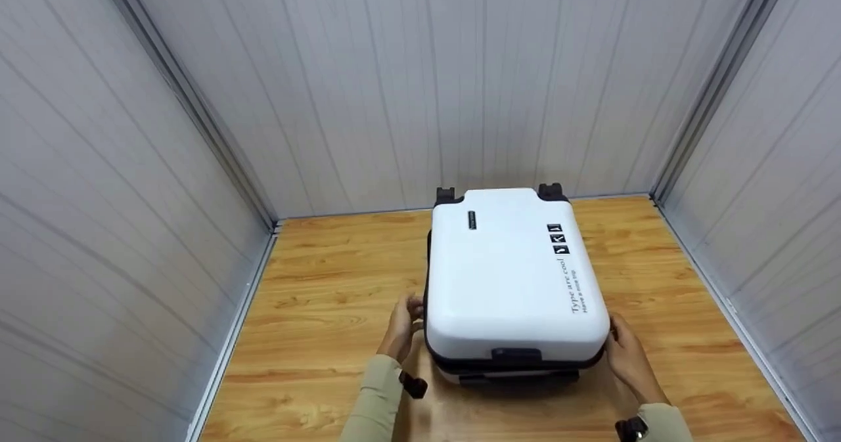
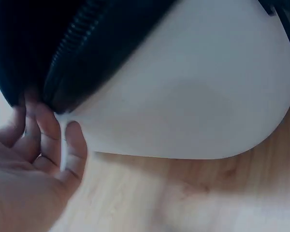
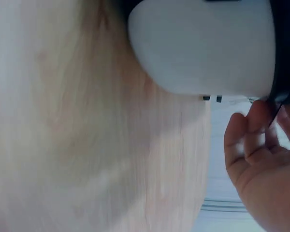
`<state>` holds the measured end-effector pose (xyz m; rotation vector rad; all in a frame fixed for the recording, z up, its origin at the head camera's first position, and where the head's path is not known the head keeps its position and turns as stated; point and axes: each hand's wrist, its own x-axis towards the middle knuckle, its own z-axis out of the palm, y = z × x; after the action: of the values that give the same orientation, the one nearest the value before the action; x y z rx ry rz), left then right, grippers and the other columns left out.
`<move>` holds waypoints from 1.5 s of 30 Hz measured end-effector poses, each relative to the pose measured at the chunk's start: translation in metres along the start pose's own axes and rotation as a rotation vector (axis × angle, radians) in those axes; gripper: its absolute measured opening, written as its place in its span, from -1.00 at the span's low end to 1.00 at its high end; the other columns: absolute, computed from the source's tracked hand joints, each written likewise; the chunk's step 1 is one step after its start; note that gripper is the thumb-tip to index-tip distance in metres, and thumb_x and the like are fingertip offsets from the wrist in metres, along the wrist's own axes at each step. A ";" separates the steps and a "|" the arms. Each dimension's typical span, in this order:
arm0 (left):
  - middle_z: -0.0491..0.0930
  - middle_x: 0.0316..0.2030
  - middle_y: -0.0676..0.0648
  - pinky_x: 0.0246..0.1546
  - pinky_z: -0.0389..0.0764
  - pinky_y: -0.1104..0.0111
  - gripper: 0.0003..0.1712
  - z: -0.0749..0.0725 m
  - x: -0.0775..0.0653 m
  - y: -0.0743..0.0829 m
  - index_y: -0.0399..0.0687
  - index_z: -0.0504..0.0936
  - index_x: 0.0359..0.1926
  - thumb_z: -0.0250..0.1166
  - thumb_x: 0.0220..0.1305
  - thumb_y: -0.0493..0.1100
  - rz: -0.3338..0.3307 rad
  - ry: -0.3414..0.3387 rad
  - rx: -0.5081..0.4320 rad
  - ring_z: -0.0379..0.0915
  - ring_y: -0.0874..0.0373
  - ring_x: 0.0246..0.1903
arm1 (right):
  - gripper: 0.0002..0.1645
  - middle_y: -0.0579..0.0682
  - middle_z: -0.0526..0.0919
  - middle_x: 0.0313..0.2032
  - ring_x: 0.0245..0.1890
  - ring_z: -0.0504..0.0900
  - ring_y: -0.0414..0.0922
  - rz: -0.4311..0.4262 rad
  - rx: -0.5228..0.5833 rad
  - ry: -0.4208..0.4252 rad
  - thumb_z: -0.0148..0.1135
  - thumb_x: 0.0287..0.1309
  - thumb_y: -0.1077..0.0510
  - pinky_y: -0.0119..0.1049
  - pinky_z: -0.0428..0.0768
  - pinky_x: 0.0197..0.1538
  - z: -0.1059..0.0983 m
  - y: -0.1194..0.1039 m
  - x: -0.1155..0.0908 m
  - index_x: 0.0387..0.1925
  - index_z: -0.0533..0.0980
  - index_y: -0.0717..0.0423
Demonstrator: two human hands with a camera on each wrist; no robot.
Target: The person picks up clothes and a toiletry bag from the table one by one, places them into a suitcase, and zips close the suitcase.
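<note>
A white hard-shell suitcase (image 1: 506,271) lies flat on the wood floor, its wheels toward the back wall. The lid's black zipper edge (image 2: 82,36) stands apart from the white lower shell (image 2: 198,92), with a dark gap showing in the left wrist view. My left hand (image 1: 399,329) holds the lid's edge at the left front corner, fingertips tucked under it. On the opposite side, my right hand (image 1: 629,358) pinches the black rim (image 3: 286,53) near the right front corner. Below that rim the lower shell (image 3: 203,48) also shows in the right wrist view.
Wood-look floor (image 1: 315,337) surrounds the suitcase. Pale panel walls rise at the left (image 1: 118,199), the back (image 1: 394,87) and the right (image 1: 775,166). Two black wheels, one of them the left wheel (image 1: 445,196), sit close to the back wall.
</note>
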<state>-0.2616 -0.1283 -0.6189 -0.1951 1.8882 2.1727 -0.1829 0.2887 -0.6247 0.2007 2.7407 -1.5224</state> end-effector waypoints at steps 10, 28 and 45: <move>0.60 0.00 -0.15 -0.01 0.60 0.13 -0.07 0.010 -0.021 0.022 -0.25 0.52 0.22 0.18 0.27 0.50 -0.068 -0.081 0.236 0.56 0.04 -0.08 | -0.69 0.23 0.61 -0.10 -0.20 0.53 -0.08 -0.004 -0.129 0.003 -0.11 0.52 0.32 -0.35 0.51 -0.23 -0.008 0.002 0.003 0.16 0.41 0.34; 0.46 0.20 -0.25 0.20 0.48 0.03 0.00 0.024 -0.030 0.028 -0.26 0.40 0.29 0.36 0.13 0.43 -0.139 -0.027 0.195 0.49 -0.08 0.14 | -0.88 0.12 0.73 -0.22 -0.23 0.71 0.08 -0.290 -0.353 0.233 0.21 0.36 0.35 -0.04 0.63 -0.21 -0.009 0.015 0.003 -0.16 0.63 0.18; 0.36 0.29 -0.35 0.34 0.38 -0.11 0.14 0.046 -0.034 0.021 -0.25 0.25 0.38 0.34 0.08 0.48 -0.118 0.151 0.124 0.40 -0.20 0.24 | -0.85 0.17 0.67 -0.43 -0.52 0.60 -0.03 -0.138 -0.351 0.272 0.06 0.46 0.30 -0.18 0.48 -0.43 0.010 0.004 -0.014 -0.08 0.51 0.31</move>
<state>-0.2320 -0.0888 -0.5833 -0.4461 2.0283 2.0068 -0.1688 0.2802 -0.6322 0.2336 3.2401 -1.0749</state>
